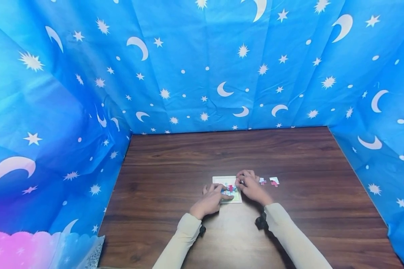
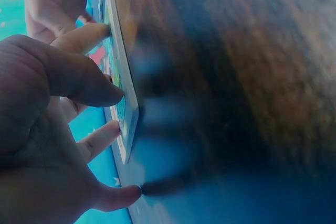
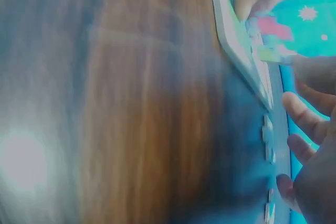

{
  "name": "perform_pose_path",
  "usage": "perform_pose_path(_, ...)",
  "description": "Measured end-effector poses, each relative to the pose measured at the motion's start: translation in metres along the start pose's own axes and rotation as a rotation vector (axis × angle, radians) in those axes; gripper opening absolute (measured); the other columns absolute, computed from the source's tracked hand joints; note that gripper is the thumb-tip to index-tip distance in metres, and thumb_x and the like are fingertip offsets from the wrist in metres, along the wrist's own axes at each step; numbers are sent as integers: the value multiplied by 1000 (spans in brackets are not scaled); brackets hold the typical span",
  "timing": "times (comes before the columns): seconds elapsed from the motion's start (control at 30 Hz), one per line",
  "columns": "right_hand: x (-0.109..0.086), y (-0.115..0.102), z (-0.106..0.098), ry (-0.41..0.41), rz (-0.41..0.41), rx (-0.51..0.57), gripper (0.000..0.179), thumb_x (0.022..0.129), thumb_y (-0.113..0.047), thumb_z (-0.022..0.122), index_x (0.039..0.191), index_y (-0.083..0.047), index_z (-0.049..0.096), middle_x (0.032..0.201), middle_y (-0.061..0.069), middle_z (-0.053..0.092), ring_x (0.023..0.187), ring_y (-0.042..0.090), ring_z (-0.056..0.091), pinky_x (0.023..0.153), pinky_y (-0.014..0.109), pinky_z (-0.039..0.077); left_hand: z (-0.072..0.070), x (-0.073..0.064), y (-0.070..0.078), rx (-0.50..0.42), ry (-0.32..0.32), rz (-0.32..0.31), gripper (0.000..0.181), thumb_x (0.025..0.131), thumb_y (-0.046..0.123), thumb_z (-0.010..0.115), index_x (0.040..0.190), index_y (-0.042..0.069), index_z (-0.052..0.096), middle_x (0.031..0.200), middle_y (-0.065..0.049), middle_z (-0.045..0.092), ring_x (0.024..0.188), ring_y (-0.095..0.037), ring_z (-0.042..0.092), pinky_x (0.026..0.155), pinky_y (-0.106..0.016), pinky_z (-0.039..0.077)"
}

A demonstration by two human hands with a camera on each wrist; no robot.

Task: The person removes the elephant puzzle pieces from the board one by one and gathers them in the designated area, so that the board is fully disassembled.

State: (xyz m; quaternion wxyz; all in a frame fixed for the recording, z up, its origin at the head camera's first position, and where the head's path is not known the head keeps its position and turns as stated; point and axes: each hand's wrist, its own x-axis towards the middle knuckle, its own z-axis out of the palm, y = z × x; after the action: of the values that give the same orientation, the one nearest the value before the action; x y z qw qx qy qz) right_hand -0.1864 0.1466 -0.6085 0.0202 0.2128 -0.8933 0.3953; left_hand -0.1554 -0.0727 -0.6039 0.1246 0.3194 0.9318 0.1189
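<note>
A white-rimmed puzzle tray (image 1: 219, 178) lies flat, two loose pieces (image 1: 274, 182) to its right.

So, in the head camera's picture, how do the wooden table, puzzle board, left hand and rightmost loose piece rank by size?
1. Wooden table
2. Left hand and puzzle board: too alike to rank, since hands cover part of the board
3. Rightmost loose piece

A dark wood-grain table (image 1: 175, 160) bears a white-rimmed puzzle tray (image 1: 223, 177) and two loose pieces (image 1: 274, 181).
</note>
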Motion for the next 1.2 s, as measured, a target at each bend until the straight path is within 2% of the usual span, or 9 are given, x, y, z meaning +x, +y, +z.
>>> perform_pose_path(0.2, 1, -7, -6, 68, 20, 36, 12, 85, -2, 66, 76, -10, 63, 110, 18, 60, 113, 45, 41, 88, 66, 25, 2, 0, 2, 2, -9, -8, 67, 85, -4, 64, 137, 40, 64, 150, -2, 44, 142, -32, 32, 104, -77, 24)
perform_pose_path(0.43, -8, 2, -25, 14, 81, 23, 12, 88, -1, 66, 79, -8, 64, 115, 22, 57, 118, 48, 37, 93, 70, 18, 1, -2, 2, -25, -4, -9, 62, 90, -2, 58, 136, 38, 64, 150, -1, 46, 142, -31, 33, 104, -78, 22)
perform_pose_path(0.77, -33, 19, -61, 12, 151, -32, 13, 89, -3, 64, 77, -8, 64, 119, 26, 54, 120, 51, 31, 90, 73, 15, 2, -4, -2, -67, 22, 18, 56, 98, -1, 51, 135, 38, 64, 152, 1, 46, 144, -28, 30, 107, -76, 19)
perform_pose_path(1.03, -57, 37, -83, 5, 183, -70, 16, 89, -1, 65, 76, -9, 63, 113, 24, 54, 117, 52, 30, 88, 75, 13, 7, -5, -3, -49, 46, 17, 72, 82, -12, 60, 134, 37, 65, 150, 0, 46, 144, -44, 26, 106, -77, 19)
perform_pose_path(1.2, -70, 47, -91, 0, 206, -97, 19, 90, 0, 64, 74, -9, 61, 111, 25, 53, 115, 53, 30, 86, 76, 12, 3, -5, -1, -56, 49, 18, 75, 78, -15, 60, 133, 35, 68, 149, 1, 46, 145, -52, 19, 105, -79, 17)
